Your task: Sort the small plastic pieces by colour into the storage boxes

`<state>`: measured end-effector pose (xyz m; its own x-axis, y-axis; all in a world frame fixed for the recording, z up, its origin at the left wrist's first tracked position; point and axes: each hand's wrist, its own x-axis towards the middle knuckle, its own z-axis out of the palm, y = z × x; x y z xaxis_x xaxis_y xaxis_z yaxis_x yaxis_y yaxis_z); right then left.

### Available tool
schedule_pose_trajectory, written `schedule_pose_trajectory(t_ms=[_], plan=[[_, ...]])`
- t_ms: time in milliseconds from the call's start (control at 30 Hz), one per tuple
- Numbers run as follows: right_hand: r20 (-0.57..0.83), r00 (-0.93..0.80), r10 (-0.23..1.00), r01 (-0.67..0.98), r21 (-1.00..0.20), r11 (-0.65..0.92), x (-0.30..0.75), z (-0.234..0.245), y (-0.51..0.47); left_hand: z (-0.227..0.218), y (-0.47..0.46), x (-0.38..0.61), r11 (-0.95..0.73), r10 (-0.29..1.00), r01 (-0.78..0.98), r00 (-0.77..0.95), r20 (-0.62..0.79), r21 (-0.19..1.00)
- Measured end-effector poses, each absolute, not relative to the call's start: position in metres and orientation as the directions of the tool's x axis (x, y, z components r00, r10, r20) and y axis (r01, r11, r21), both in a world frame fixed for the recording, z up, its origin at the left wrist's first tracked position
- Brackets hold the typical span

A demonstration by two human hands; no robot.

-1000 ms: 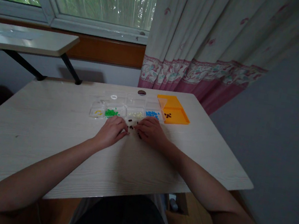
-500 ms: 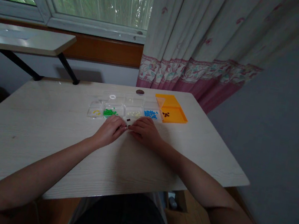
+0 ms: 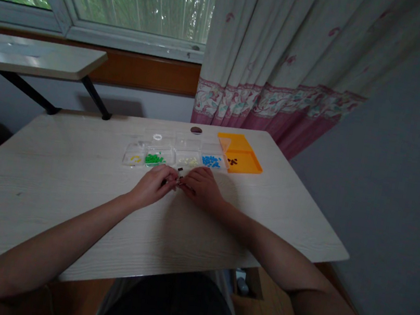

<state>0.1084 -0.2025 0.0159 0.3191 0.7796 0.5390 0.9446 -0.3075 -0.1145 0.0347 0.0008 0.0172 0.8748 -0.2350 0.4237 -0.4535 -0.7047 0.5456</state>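
Note:
My left hand [image 3: 154, 186] and my right hand [image 3: 201, 188] rest on the pale wooden table [image 3: 72, 179], fingertips meeting in a pinch over small dark beads [image 3: 178, 177]. What each pinch holds is too small to make out. Just beyond them stands a clear divided box [image 3: 145, 142] with yellow beads [image 3: 135, 158], green beads [image 3: 154, 158], cream beads [image 3: 190, 161] and blue beads [image 3: 211, 161] in separate compartments. An orange tray [image 3: 247, 159] to its right holds a few dark beads [image 3: 233, 161].
A round dark spot [image 3: 196, 130] lies at the table's far edge. A second small table [image 3: 31, 54] stands at the back left under the window. A flowered curtain [image 3: 285, 74] hangs behind the right corner. The table's right edge drops off near the grey wall.
Both hands have drawn closer together until their fingertips meet over the dark beads. The view has shifted slightly.

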Motion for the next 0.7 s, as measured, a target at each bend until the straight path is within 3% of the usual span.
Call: schedule_pose_trajectory(t_ms=[133, 267, 467, 567, 700], plan=[[0.539, 0.301, 0.787, 0.950, -0.101, -0.294, 0.109, 0.015, -0.204, 0.016, 0.000, 0.034, -0.714, -0.268, -0.482, 0.858, 0.438, 0.508], [0.570, 0.293, 0.767, 0.951, -0.091, -0.296, 0.114, 0.018, -0.209, 0.019, -0.001, 0.033, -0.764, -0.205, -0.442, 0.857, 0.473, 0.470], [0.591, 0.434, 0.680, 0.886, -0.145, -0.440, 0.140, 0.023, -0.229, 0.014, 0.001, 0.036, -0.866, -0.157, -0.350, 0.869, 0.470, 0.358], [0.620, 0.521, 0.587, 0.818, -0.166, -0.551, 0.157, 0.026, -0.245, 0.010, 0.002, 0.038, -0.881, -0.163, -0.331, 0.882, 0.441, 0.337], [0.680, 0.655, 0.329, 0.628, -0.248, -0.738, 0.178, 0.035, -0.271, 0.007, 0.003, 0.038, -0.886, -0.166, -0.326, 0.887, 0.430, 0.331]])
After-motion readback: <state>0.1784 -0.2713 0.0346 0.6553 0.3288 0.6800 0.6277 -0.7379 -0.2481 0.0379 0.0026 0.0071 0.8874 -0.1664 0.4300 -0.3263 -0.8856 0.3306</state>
